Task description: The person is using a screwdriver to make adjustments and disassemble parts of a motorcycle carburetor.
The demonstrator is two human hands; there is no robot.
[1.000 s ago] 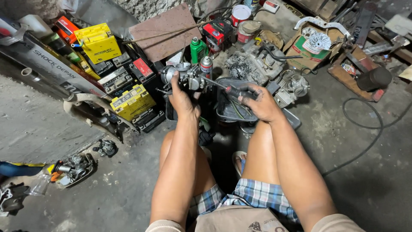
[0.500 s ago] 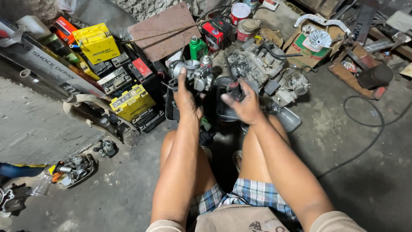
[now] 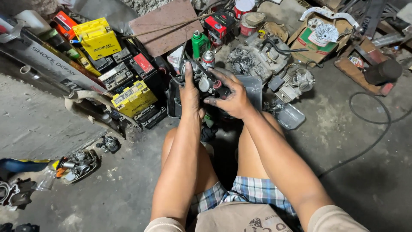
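A grimy concrete floor [image 3: 352, 141] carries everything here, and the person sits low on it, knees apart, arms stretched forward. Just beyond the knees lies a dark metal tray [image 3: 255, 88], likely there to catch drips and small parts. To the left, yellow and black motorcycle batteries [image 3: 131, 96] are piled together; farther ahead an engine block [image 3: 253, 58] rests among cans. A green bottle [image 3: 199, 43] stands upright behind the work. Above the tray, a small carburetor [image 3: 205, 79] is held up between both hands. The left hand [image 3: 190, 92] has its fingers clenched around the body to steady it, while the oil-stained right hand [image 3: 229, 96] grips the other side, fingers pressing on its fittings.
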